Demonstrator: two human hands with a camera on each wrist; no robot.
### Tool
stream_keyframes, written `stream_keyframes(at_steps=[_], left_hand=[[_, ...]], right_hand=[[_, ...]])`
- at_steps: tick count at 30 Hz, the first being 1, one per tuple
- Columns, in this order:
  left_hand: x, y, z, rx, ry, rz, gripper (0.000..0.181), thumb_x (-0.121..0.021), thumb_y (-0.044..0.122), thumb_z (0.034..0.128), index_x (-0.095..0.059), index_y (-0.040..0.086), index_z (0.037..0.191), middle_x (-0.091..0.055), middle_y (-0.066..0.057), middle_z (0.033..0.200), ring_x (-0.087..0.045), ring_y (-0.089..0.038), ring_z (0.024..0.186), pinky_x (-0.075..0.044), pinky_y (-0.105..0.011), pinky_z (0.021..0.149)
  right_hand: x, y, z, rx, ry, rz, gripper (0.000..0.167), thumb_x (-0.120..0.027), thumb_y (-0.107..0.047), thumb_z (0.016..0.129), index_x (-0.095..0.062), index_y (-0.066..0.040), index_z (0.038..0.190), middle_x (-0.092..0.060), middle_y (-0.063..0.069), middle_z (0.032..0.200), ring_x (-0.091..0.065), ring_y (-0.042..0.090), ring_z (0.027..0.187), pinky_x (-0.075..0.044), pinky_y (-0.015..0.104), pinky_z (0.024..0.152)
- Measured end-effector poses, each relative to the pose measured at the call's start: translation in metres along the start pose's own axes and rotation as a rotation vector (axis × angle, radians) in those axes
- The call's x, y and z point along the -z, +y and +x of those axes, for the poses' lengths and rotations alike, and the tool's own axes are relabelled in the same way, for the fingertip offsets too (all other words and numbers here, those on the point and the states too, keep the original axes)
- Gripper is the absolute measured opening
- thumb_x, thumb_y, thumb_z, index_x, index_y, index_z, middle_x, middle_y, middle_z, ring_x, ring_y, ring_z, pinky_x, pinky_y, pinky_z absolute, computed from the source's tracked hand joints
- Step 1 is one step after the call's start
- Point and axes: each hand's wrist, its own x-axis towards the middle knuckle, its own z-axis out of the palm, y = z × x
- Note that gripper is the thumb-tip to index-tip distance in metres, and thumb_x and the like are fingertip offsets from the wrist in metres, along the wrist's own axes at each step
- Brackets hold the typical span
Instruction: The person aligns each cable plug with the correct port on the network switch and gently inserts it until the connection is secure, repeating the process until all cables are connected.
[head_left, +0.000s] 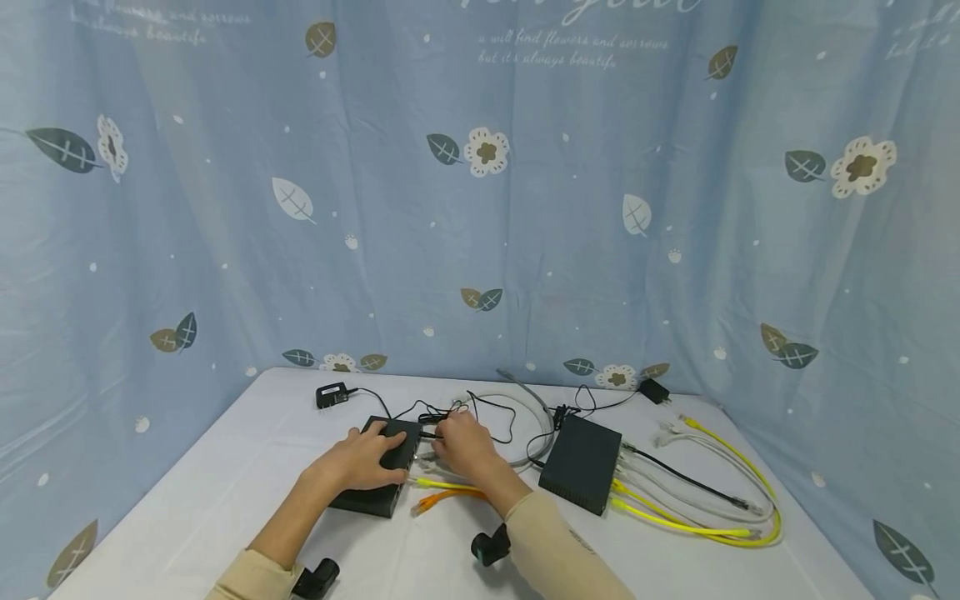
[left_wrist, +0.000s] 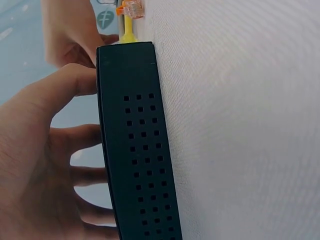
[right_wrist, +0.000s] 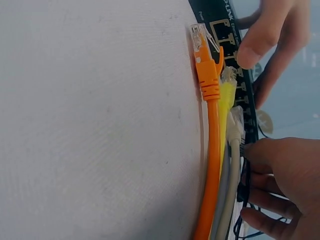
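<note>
A left hand [head_left: 366,460] lies relaxed over a black box [head_left: 369,500], fingers spread across its top, steadying nothing else. The right hand [head_left: 463,446] has its fingers curled close by, pinching a black cable [head_left: 430,435] at the box's side. The box sits flat on the surface [head_left: 420,567], its long axis running away from the person, far end slanting right. Its port row [right_wrist: 234,45] faces right, toward yellow [head_left: 447,484] and orange cables [head_left: 442,497].
</note>
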Motion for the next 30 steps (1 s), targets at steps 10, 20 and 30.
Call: stream_keyframes(at_steps=[10, 20, 30], left_hand=[[0.000, -0.001, 0.000, 0.006, 0.000, 0.009, 0.071, -0.070, 0.055, 0.0823, -0.054, 0.019, 0.142, -0.041, -0.023, 0.150, -0.048, -0.055, 0.123, -0.045, -0.068, 0.088], [-0.001, -0.002, 0.000, 0.011, 0.003, 0.003, 0.071, -0.069, 0.055, 0.0826, -0.054, 0.019, 0.143, -0.041, -0.023, 0.150, -0.048, -0.055, 0.123, -0.044, -0.069, 0.089], [-0.002, -0.003, 0.001, 0.003, 0.017, 0.002, 0.072, -0.070, 0.054, 0.0820, -0.054, 0.018, 0.142, -0.042, -0.023, 0.149, -0.049, -0.054, 0.121, -0.044, -0.070, 0.087]], right_hand=[[0.002, 0.005, -0.008, 0.041, 0.051, 0.081, 0.014, -0.073, -0.027, 0.089, -0.077, -0.019, 0.099, -0.064, -0.004, 0.093, -0.060, 0.012, 0.091, -0.053, 0.025, 0.069], [0.003, 0.008, -0.010, 0.075, -0.005, 0.081, 0.011, -0.072, -0.027, 0.089, -0.077, -0.021, 0.096, -0.063, -0.008, 0.083, -0.053, 0.006, 0.077, -0.045, 0.020, 0.061], [0.003, 0.009, -0.012, 0.092, -0.048, 0.079, 0.005, -0.071, -0.024, 0.089, -0.076, -0.021, 0.090, -0.061, -0.010, 0.078, -0.050, 0.003, 0.069, -0.041, 0.018, 0.057]])
